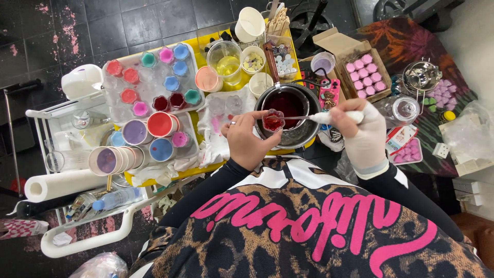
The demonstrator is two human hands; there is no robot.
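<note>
Fingers of our left hand (247, 140) pinch a small flower-shaped mould (273, 120) over the pot of red wax (288, 107) so drips fall back, while our gloved right hand (360, 128) grips a spoon (321, 118) tipped into it.

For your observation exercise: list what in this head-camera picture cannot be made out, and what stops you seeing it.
- Pot: its near rim is hidden by the left hand and the small cup it holds.
- Tool: its handle is hidden inside the gloved right hand; its tip sits in the cup's red liquid.
- Box of pink pieces: their shape is too small to tell.
- Bag: cut off by the bottom edge.
</note>
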